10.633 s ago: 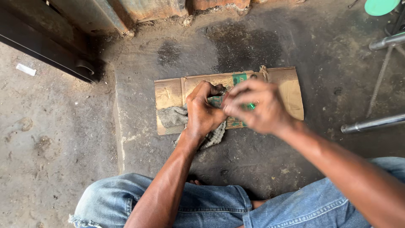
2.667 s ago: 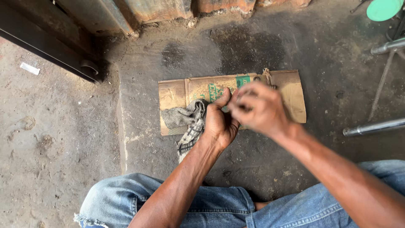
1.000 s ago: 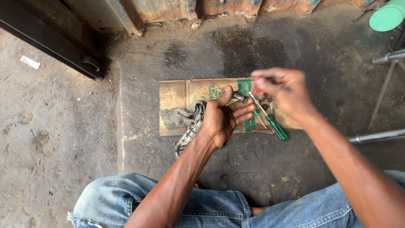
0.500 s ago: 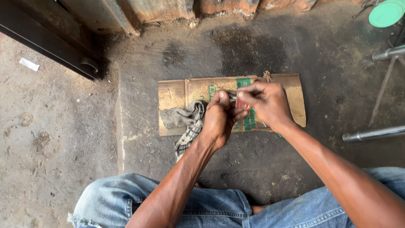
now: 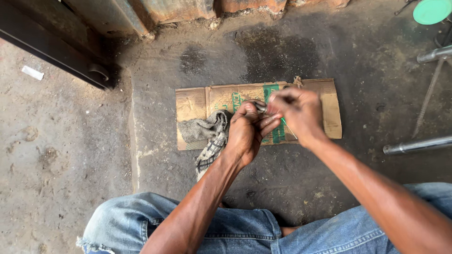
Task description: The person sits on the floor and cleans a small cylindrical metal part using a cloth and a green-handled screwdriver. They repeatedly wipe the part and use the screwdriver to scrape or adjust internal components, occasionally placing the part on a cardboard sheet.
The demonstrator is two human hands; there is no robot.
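Left hand [image 5: 245, 134] grip clamped on small metal part [image 5: 260, 107]; right hand [image 5: 299, 110] pinches thin tool [image 5: 288, 128] against it. Rag [image 5: 207, 136], cardboard [image 5: 197, 101] just below. Work looks midway, unfinished.

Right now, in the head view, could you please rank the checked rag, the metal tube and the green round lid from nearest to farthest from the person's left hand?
From the left hand:
1. Checked rag: touching the hand's left edge, lying on the cardboard.
2. Metal tube: on the floor at the far right.
3. Green round lid: top right corner, farthest.
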